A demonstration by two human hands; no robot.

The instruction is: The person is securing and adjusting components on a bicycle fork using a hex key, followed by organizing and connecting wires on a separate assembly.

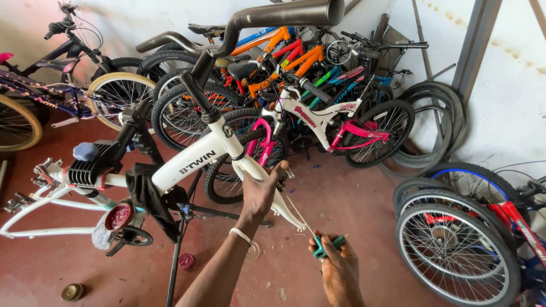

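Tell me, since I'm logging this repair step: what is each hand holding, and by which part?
The left hand grips the white bike frame by its fork leg. The right hand holds a green-handled tool by its handle.

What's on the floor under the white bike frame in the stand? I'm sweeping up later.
Under the white bike frame: a small maroon pot, a round tin, the stand's legs. The left hand and forearm cover some floor.
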